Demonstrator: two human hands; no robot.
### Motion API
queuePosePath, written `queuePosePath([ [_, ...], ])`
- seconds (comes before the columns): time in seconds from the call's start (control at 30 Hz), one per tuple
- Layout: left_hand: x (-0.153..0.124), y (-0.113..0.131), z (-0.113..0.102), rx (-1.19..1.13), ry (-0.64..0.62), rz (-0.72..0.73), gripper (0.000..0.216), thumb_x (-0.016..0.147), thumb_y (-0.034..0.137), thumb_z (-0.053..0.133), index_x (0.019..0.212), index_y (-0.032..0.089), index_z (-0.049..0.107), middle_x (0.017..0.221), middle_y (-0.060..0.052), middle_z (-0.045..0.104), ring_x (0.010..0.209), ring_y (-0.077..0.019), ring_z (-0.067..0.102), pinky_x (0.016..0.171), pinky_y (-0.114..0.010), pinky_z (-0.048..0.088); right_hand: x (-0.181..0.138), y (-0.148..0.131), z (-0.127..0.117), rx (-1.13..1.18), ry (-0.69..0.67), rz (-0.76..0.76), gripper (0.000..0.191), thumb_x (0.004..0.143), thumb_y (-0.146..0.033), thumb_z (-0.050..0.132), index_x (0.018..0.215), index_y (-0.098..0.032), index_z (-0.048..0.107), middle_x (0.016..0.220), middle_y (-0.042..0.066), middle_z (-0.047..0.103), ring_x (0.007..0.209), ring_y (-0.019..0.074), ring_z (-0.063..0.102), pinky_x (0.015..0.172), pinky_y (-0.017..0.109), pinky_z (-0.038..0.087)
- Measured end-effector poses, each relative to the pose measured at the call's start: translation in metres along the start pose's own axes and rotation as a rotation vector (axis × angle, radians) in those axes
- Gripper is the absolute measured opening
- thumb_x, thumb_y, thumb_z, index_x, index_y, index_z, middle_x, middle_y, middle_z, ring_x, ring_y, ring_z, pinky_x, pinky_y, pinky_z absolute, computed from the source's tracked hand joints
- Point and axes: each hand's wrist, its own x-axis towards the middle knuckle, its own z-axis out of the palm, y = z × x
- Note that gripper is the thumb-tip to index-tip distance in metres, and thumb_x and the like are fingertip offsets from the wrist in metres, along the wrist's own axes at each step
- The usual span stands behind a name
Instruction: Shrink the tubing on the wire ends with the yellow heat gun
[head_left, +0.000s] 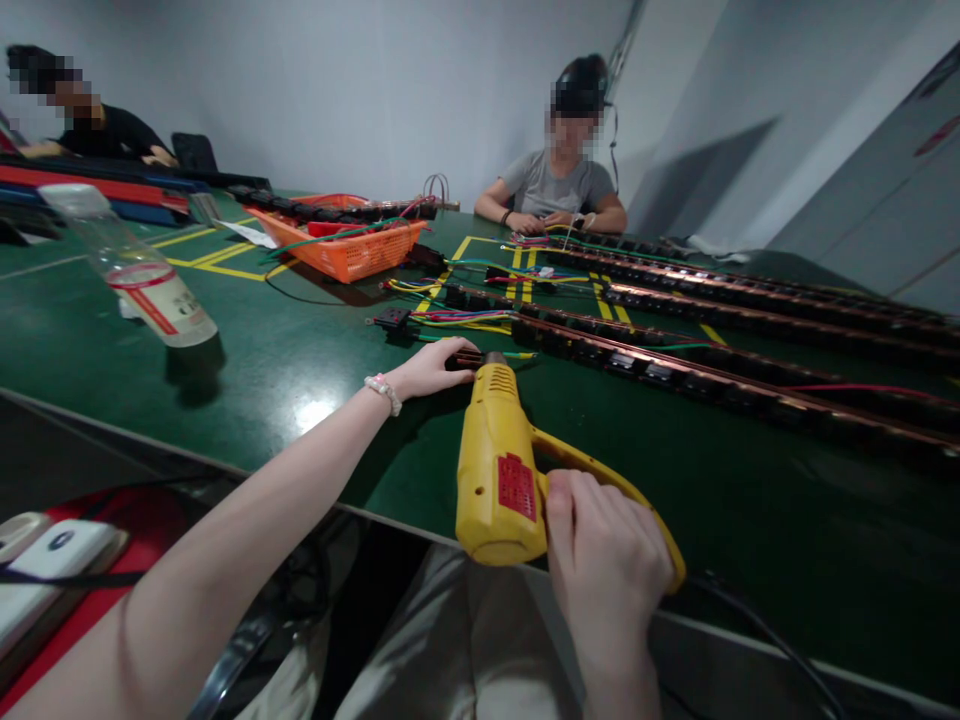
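Plenty of open desk (285, 350) on the left, between the bottle (142, 275) and the left hand (431, 370). There's also a wide bare patch along the front edge, right of the heat gun (499, 470), which fills the middle together with the right hand (607, 565). Straight ahead is the crowded bit: long socket strips (712, 380) run off right in close rows, and a tangle of loose wires (465, 318) sits just behind the left hand. The orange basket (360, 250) blocks the far side, well apart.

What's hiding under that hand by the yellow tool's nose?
The left hand holds dark wire ends down on the green table, right at the yellow heat gun nozzle. Whatever lies beneath the palm is covered.
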Motion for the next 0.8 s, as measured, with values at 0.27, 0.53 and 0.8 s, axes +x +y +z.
queuePosePath([
  [0.27,-0.003,0.003,-0.001,-0.013,-0.004,-0.016,0.043,0.077,0.042,0.059,0.112,0.017,0.055,0.111,-0.008,0.063,0.103,-0.0202,0.059,0.094,-0.034,0.045,0.005,0.021,0.000,-0.025,-0.061,0.028,0.036,0.095,-0.035,0.030,0.079,-0.021,0.060,0.065,0.000,0.059,0.066,0.0142,0.052,0.065,0.028,0.029],
  [0.53,-0.003,0.001,-0.001,0.021,-0.001,-0.031,0.044,0.077,0.045,0.059,0.112,0.018,0.055,0.109,-0.007,0.064,0.101,-0.0200,0.060,0.091,-0.034,0.046,0.006,0.053,0.001,-0.133,-0.061,0.101,0.039,0.095,-0.038,0.026,0.082,-0.021,0.059,0.069,0.000,0.061,0.067,0.0147,0.054,0.064,0.027,0.031],
  [0.8,-0.002,0.002,0.000,0.035,0.001,-0.032,0.044,0.077,0.045,0.058,0.111,0.018,0.055,0.108,-0.007,0.064,0.099,-0.0206,0.061,0.090,-0.035,0.046,0.005,0.057,0.001,-0.174,-0.054,0.050,0.037,0.095,-0.034,0.025,0.084,-0.020,0.058,0.066,0.000,0.059,0.065,0.0152,0.053,0.063,0.028,0.031],
])
